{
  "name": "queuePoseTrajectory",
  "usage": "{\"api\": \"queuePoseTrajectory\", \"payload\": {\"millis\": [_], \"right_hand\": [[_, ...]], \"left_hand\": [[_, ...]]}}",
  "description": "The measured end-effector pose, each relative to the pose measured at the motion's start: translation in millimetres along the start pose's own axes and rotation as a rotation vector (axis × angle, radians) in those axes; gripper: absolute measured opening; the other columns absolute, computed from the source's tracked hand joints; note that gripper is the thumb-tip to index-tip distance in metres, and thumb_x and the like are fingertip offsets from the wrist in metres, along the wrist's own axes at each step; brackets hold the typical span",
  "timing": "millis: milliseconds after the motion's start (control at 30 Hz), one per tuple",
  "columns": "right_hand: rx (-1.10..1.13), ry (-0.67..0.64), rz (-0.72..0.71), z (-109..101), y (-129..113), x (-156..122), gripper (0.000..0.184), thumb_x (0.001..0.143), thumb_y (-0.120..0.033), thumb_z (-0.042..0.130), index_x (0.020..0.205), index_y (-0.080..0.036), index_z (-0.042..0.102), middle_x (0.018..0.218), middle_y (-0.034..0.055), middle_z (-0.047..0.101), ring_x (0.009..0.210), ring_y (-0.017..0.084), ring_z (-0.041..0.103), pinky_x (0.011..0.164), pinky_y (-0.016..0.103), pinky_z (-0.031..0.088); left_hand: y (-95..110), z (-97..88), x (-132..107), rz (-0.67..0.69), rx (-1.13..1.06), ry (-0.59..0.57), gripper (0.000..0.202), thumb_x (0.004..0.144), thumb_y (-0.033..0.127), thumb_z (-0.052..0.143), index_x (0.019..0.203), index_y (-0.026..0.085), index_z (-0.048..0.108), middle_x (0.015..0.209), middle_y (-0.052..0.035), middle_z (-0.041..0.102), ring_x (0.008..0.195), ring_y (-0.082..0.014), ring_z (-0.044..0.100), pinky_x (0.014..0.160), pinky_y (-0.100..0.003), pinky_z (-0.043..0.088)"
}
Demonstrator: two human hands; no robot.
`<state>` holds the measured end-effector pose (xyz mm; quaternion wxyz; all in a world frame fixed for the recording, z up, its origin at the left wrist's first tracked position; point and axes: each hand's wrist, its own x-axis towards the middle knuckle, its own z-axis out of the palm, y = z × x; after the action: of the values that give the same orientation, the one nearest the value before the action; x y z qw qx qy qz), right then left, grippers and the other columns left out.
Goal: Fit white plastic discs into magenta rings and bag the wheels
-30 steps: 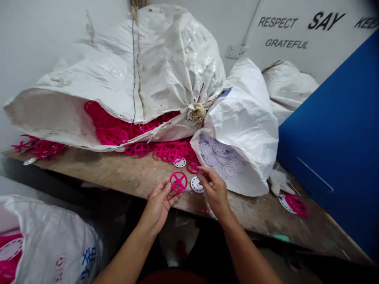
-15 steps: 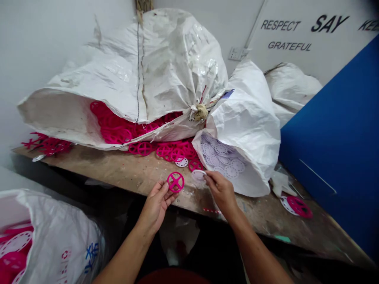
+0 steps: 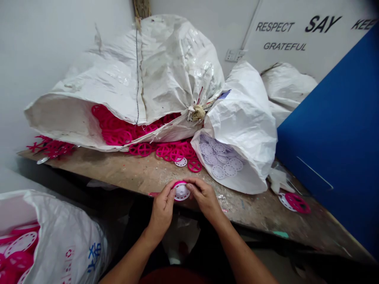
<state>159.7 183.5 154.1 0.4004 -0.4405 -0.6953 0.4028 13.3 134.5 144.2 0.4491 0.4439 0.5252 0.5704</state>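
A white disc [image 3: 181,191] with a ring of slots lies against a pink ring, whose edge shows behind its top. My left hand [image 3: 164,201] grips the left side of the pair, its fingers closed round the edge. On the other side my right hand [image 3: 204,196] pinches the rim of the white disc. Both hands are over the front edge of the wooden table [image 3: 133,173]. Beyond them lie loose pink cross-spoked rings [image 3: 174,151] and one more white disc [image 3: 180,162]. Most of the pink ring in my hands is hidden.
A large white sack [image 3: 166,71] spills pink rings at the back. Right of it, a smaller sack [image 3: 251,118] holds several white discs. An open bag [image 3: 71,232] with pink and white pieces stands lower left. A blue panel [image 3: 331,146] borders the table's right side.
My hands have come together. The white disc from my right hand now lies against the pink ring from my left hand, and both hands hold the pair.
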Motion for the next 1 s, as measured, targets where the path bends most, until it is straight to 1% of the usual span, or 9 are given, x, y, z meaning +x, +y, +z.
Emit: {"api": "queuePoseTrajectory", "payload": {"millis": [133, 267, 367, 433, 533, 667, 833, 900, 1000], "right_hand": [[0.118, 0.011, 0.065, -2.4, -1.1, -0.3, 0.022, 0.086, -0.033, 0.052, 0.098, -0.019, 0.063, 0.070, -0.0006, 0.060, 0.055, 0.012, 0.053, 0.055, 0.025, 0.043], [0.231, -0.005, 0.078, -7.3, -8.4, -2.8, 0.023, 0.086, -0.035, 0.052, 0.100, -0.018, 0.059, 0.070, -0.0016, 0.059, 0.056, 0.011, 0.054, 0.057, 0.023, 0.044], [0.111, -0.055, 0.014, -8.9, -13.3, -3.0, 0.021, 0.086, -0.035, 0.054, 0.097, -0.019, 0.061, 0.082, 0.0007, 0.063, 0.067, 0.012, 0.057, 0.061, 0.023, 0.044], [0.052, -0.054, -0.007, -8.3, -13.8, -1.7, 0.020, 0.085, -0.036, 0.055, 0.091, -0.018, 0.063, 0.080, 0.0008, 0.063, 0.071, 0.013, 0.057, 0.063, 0.023, 0.043], [0.096, -0.056, 0.033, -8.1, -12.0, -0.8, 0.023, 0.086, -0.038, 0.053, 0.088, -0.017, 0.063, 0.075, 0.0003, 0.063, 0.068, 0.013, 0.056, 0.062, 0.023, 0.043], [0.022, -0.119, -0.008, -9.1, -10.4, -7.5, 0.027, 0.084, -0.033, 0.057, 0.107, -0.020, 0.060, 0.092, 0.0016, 0.066, 0.079, 0.015, 0.058, 0.070, 0.025, 0.044], [-0.074, -0.078, -0.055, 5.7, -16.8, -18.6, 0.031, 0.083, -0.027, 0.059, 0.112, -0.020, 0.057, 0.094, 0.0024, 0.065, 0.081, 0.016, 0.059, 0.074, 0.027, 0.044], [-0.013, -0.131, -0.066, 9.1, -22.0, -17.6, 0.036, 0.083, -0.028, 0.058, 0.119, -0.021, 0.054, 0.096, 0.0026, 0.065, 0.082, 0.015, 0.059, 0.075, 0.027, 0.046], [0.029, -0.169, -0.114, -8.3, -22.5, -7.5, 0.037, 0.086, -0.031, 0.054, 0.122, -0.023, 0.053, 0.098, 0.0024, 0.065, 0.083, 0.015, 0.061, 0.076, 0.027, 0.047]], "left_hand": [[4.4, 0.0, -0.5, 0.029, 0.009, -0.019, 0.032, 0.083, 0.032, 0.057, 0.113, 0.021, 0.064, 0.113, -0.0060, 0.066, 0.108, -0.0222, 0.058, 0.094, -0.028, 0.044], [3.1, 0.5, -3.1, -0.069, -0.060, -0.146, 0.042, 0.084, 0.036, 0.055, 0.124, 0.021, 0.054, 0.107, -0.0071, 0.066, 0.091, -0.0221, 0.064, 0.074, -0.030, 0.054], [1.8, -0.3, -4.4, -0.013, 0.074, -0.179, 0.038, 0.085, 0.035, 0.054, 0.120, 0.020, 0.057, 0.092, -0.0054, 0.067, 0.077, -0.0193, 0.065, 0.070, -0.029, 0.054], [3.3, -0.8, -4.6, 0.000, 0.127, -0.173, 0.038, 0.085, 0.035, 0.054, 0.118, 0.019, 0.057, 0.085, -0.0045, 0.067, 0.072, -0.0184, 0.065, 0.069, -0.029, 0.054], [8.3, -1.9, -4.9, -0.106, 0.030, -0.193, 0.044, 0.082, 0.037, 0.056, 0.120, 0.015, 0.054, 0.086, -0.0059, 0.068, 0.073, -0.0196, 0.067, 0.066, -0.030, 0.055], [11.2, -2.8, -6.9, -0.267, -0.150, -0.219, 0.056, 0.077, 0.041, 0.062, 0.121, 0.011, 0.048, 0.085, -0.0088, 0.069, 0.071, -0.0209, 0.068, 0.064, -0.031, 0.056], [6.3, -1.1, -10.2, -0.254, -0.148, -0.132, 0.058, 0.075, 0.043, 0.064, 0.122, 0.011, 0.048, 0.085, -0.0079, 0.070, 0.070, -0.0198, 0.068, 0.063, -0.029, 0.055], [11.6, -14.1, -16.1, -0.254, -0.139, -0.090, 0.059, 0.072, 0.043, 0.067, 0.119, 0.012, 0.050, 0.086, -0.0073, 0.070, 0.069, -0.0202, 0.068, 0.063, -0.030, 0.056], [32.5, -64.0, -32.5, -0.157, -0.160, 0.120, 0.058, 0.069, 0.044, 0.071, 0.117, 0.018, 0.051, 0.090, -0.0050, 0.070, 0.071, -0.0206, 0.068, 0.064, -0.032, 0.057]]}}
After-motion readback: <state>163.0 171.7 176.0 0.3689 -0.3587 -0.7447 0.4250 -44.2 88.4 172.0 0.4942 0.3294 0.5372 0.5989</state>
